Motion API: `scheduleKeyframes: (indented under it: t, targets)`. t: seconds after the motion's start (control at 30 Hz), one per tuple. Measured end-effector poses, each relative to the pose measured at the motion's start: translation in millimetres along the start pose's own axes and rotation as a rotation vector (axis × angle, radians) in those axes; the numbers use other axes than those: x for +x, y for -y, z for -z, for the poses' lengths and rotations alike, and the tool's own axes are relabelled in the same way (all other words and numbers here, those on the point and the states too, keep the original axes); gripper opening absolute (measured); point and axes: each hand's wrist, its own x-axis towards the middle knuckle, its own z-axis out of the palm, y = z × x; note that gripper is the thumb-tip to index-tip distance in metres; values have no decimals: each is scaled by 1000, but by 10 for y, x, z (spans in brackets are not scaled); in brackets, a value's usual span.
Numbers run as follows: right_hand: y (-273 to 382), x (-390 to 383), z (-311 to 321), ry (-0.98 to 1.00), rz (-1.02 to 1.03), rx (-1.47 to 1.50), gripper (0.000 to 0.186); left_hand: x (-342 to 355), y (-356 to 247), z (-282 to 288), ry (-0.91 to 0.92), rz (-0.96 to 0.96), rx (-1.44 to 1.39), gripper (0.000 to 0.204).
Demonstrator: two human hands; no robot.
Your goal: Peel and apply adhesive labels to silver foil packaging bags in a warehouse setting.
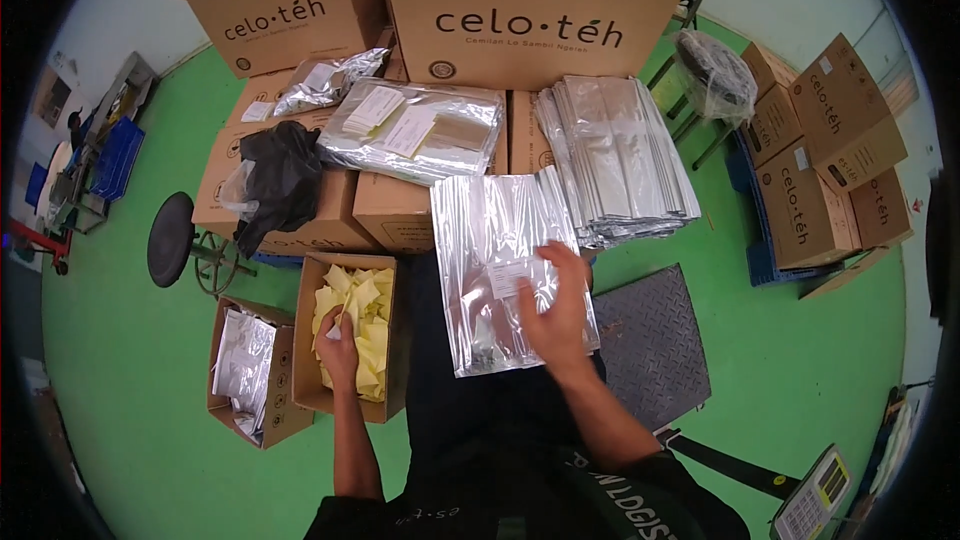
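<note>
1. While the person sits with a shiny silver pouch (pixel 505 275) across the lap, the right hand (pixel 555 305) lies flat and open on top of it, fingers spread, pressing it down.
2. The left hand (pixel 338 345) is down in a small open brown box (pixel 305 380) full of yellow paper packets (pixel 365 325). The fingers curl around the packets, but I cannot tell if one is truly pinched yet.
3. I think the step now is picking up a yellow packet while the pouch is held steady. The next move would need a good pinch on just one packet, and the pouch mouth opened so the packet can slide in.
4. Left of the packet box is another little box (pixel 245 380) with silver bags inside. To the right, on the green floor (pixel 130 360), lies a dark metal plate (pixel 655 340).
5. Past the lap are low brown boxes used like a table. On them sit a thick stack of silver pouches (pixel 620 155), a clear bag of paper slips (pixel 415 130), and a black plastic bag (pixel 280 180).
6. Farther back stand two big brown cartons (pixel 530 10). A black round stool (pixel 170 240) is off to the left, and more cartons (pixel 820 160) are piled on the right.
</note>
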Motion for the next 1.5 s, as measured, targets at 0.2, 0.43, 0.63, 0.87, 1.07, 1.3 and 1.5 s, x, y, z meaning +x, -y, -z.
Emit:
scheduleKeyframes:
  t: [0.2, 0.43, 0.63, 0.87, 1.07, 1.3, 1.5]
  targets:
    - [-361, -44, 633, 192, -239, -356, 60, -33, 981, 261, 233, 236, 731, 59]
    - [-421, -126, 630, 105, -430, -296, 23, 52, -226, -156, 247, 202, 77, 51]
    - [-219, 30, 741, -61, -254, -49, 11, 34, -1360, -264, 357, 148, -348, 43]
    - [415, 115, 718, 477, -356, 557, 13, 190, -1488, -138, 592, 101, -651, 63]
    - [452, 177, 426, 846, -336, 753, 21, 31, -1109, 176, 561, 355, -872, 26]
    - [8, 133, 345, 276, -506, 780, 23, -94, 58, 1002, -315, 401, -1213, 11]
    - [-441, 4, 706, 27, -601, 591, 18, -111, 1550, 1791, -739, 512, -1295, 15]
